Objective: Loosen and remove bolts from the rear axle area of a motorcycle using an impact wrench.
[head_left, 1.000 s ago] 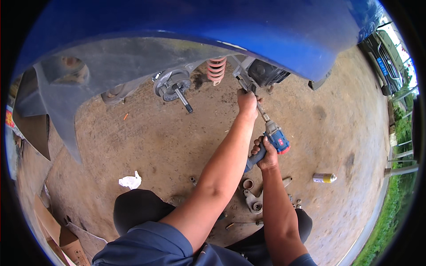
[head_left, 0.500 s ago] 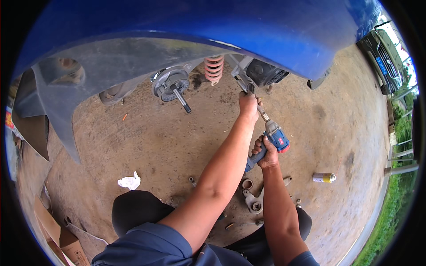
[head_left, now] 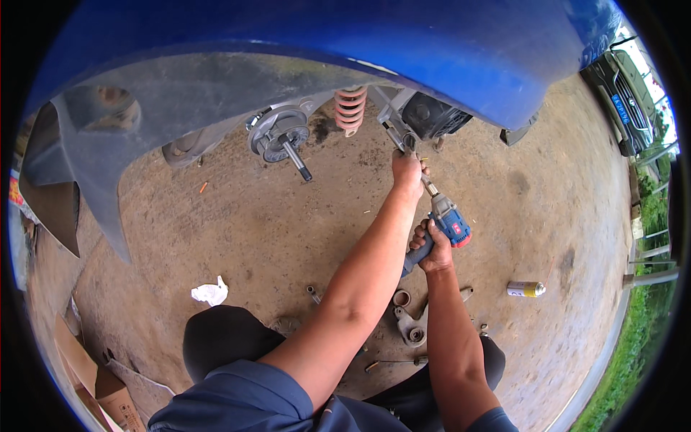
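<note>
Clearly at the left, a white crumpled tissue (head_left: 210,291) lies on the ground; next come a wheel hub (head_left: 279,135) with its axle sticking out and a red spring (head_left: 350,108), both under the blue car (head_left: 324,43). Near the middle, the left hand (head_left: 408,173) is curled around the metal shaft (head_left: 432,189) at the front of the power driver, just below the car's underside parts; its fingertips are mostly hidden. To its right, the right hand (head_left: 436,248) is wrapped around the handle of the blue power driver (head_left: 451,227), which tilts up toward those parts. The step in hand seems to be guiding the shaft's far end into place; the next move probably calls for a steady left hand and straight alignment before squeezing the trigger. Farther right, a spray can (head_left: 526,289) lies on its side.
</note>
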### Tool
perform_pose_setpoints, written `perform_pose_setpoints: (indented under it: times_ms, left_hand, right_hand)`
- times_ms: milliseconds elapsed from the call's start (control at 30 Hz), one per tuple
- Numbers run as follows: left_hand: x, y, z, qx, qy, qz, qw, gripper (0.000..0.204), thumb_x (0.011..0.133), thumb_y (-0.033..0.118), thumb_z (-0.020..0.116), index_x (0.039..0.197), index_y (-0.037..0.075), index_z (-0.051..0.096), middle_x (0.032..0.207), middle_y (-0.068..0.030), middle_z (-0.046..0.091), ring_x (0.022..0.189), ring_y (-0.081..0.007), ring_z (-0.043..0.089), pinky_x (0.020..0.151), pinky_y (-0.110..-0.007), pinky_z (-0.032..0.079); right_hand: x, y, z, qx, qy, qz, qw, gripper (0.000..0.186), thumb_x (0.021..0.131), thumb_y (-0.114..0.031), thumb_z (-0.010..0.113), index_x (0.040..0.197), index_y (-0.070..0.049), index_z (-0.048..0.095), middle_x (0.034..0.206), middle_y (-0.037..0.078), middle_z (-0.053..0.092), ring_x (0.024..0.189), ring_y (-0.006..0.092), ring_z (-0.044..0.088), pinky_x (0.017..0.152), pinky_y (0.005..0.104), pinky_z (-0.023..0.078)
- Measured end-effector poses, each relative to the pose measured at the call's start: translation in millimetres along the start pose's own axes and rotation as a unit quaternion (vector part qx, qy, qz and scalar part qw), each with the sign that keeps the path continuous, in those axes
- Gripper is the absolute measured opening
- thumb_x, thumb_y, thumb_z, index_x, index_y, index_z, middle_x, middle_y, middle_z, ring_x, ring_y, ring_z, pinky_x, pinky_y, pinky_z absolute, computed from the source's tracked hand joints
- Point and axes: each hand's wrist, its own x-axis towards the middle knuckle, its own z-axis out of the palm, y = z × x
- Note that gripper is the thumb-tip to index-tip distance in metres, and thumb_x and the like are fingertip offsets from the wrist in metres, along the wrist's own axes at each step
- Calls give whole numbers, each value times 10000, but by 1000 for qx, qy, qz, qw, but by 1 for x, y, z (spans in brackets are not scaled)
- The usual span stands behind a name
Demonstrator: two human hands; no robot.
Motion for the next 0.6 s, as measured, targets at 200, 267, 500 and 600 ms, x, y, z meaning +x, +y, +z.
perform_pose_setpoints:
  times_ms: [200, 267, 500, 600]
  left_hand:
    - [-18, -7, -1, 9, -5, -19, 1000, 241, 1031, 328, 502, 940, 123, 415, 728, 10, 437, 565, -123, 447, 528, -325, 449]
    - [-27, -13, 0, 17, 2, -27, 999, 243, 1030, 332, 501, 942, 122, 416, 729, 8, 440, 565, -124, 457, 532, -325, 460]
    - [-39, -42, -3, 67, 44, -21, 997, 248, 1023, 296, 511, 1002, 50, 491, 760, -35, 514, 578, -165, 538, 553, -329, 499]
    - [-46, -51, -1, 99, 52, 0, 994, 258, 1014, 268, 509, 1000, 10, 494, 776, -56, 540, 575, -154, 566, 524, -307, 487]
  right_hand:
    - [1, -2, -5, -12, -6, 2, 1000, 206, 919, -277, 671, 939, -98, 571, 778, 32, 557, 619, 121, 491, 592, 280, 437]
    - [1, -3, -8, -13, -11, 4, 1000, 208, 926, -284, 659, 945, -97, 569, 778, 25, 554, 620, 117, 488, 592, 276, 434]
    - [3, 1, -8, -7, -23, -9, 1000, 298, 875, -202, 673, 1128, -60, 604, 983, 93, 691, 838, 220, 682, 787, 398, 573]
    - [1, 0, -2, 3, 2, -8, 1000, 351, 857, -164, 654, 1178, -37, 589, 1063, 124, 695, 936, 268, 689, 868, 434, 564]
